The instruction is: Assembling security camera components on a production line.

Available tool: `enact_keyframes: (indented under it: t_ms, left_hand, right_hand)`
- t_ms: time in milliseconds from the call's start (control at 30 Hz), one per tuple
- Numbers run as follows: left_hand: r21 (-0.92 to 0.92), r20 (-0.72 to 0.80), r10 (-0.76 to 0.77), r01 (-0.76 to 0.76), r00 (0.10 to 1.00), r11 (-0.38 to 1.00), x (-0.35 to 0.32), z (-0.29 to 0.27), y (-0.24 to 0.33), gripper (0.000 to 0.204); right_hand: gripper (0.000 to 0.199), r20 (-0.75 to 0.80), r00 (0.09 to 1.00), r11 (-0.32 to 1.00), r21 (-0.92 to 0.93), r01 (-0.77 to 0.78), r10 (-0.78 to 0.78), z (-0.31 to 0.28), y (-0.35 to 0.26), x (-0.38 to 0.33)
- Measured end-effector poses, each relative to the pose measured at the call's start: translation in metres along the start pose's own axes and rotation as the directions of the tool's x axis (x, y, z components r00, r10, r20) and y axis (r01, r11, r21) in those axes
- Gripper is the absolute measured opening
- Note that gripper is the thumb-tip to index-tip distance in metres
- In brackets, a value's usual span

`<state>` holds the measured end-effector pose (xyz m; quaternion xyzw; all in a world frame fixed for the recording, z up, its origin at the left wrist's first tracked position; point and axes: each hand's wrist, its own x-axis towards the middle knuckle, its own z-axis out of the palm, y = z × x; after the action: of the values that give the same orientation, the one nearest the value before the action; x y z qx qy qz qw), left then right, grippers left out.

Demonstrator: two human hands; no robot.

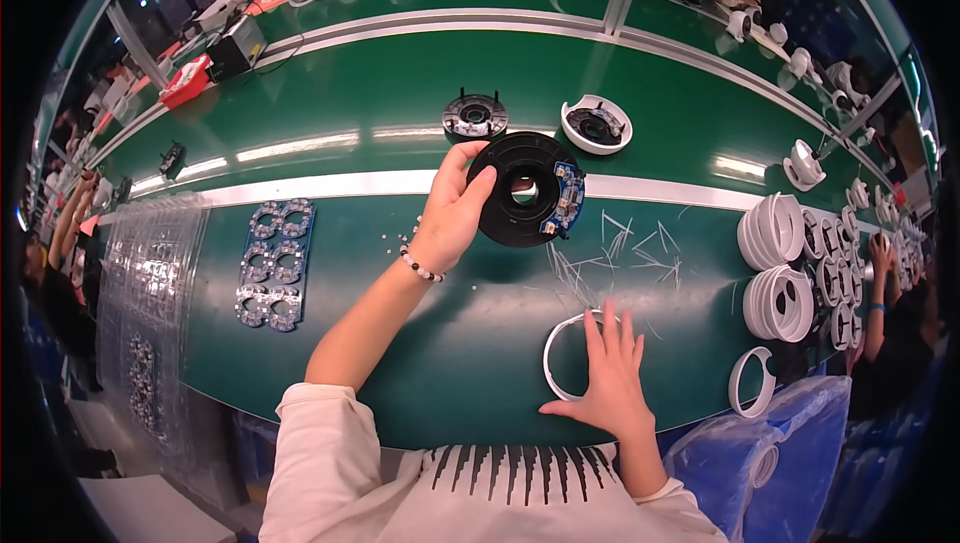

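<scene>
My left hand (450, 215) grips a round black plastic housing (500, 215) by its left edge, holding it up above the green table (400, 343). The housing has a hole through its middle, and a curved blue circuit board (570, 199) sits along its right side. Lower right, a thin white ring (549, 368) lies on the table. Over its right part my right hand (612, 373) is spread with fingers apart, hiding some of the ring; whether it touches the ring I cannot tell. Thin whitish strips (640, 258) are scattered just beyond the ring.
Left stand a panel of blue circuit boards (275, 265) and clear plastic trays (145, 293). Stacked white shells (778, 305) and another white ring (751, 383) occupy the right. Beyond a pale rail (370, 184) sit a pronged round part (475, 117) and a white shell with electronics (597, 126).
</scene>
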<state>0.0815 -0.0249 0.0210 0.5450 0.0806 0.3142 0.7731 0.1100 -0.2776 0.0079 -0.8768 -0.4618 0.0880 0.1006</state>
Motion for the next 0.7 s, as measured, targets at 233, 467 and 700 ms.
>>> enact_keyframes:
  t_ms: [233, 467, 700]
  left_hand:
    - [-0.045, 0.034, -0.063, 0.065, 0.997, 0.997, -0.007, 0.003, -0.017, 0.024]
    - [-0.112, 0.046, -0.118, 0.123, 0.992, 0.986, -0.041, 0.03, -0.05, 0.026]
    - [-0.534, 0.465, -0.356, 0.578, 0.81, 0.617, -0.039, 0.028, -0.02, 0.076]
  right_hand:
    - [0.111, -0.402, 0.91, 0.925, 0.375, 0.064, 0.1, 0.006, 0.013, 0.008]
    - [0.121, -0.529, 0.842, 0.81, 0.537, 0.236, 0.105, -0.012, -0.01, 0.081]
    - [0.123, -0.366, 0.922, 0.514, 0.819, 0.256, 0.124, -0.004, -0.013, 0.074]
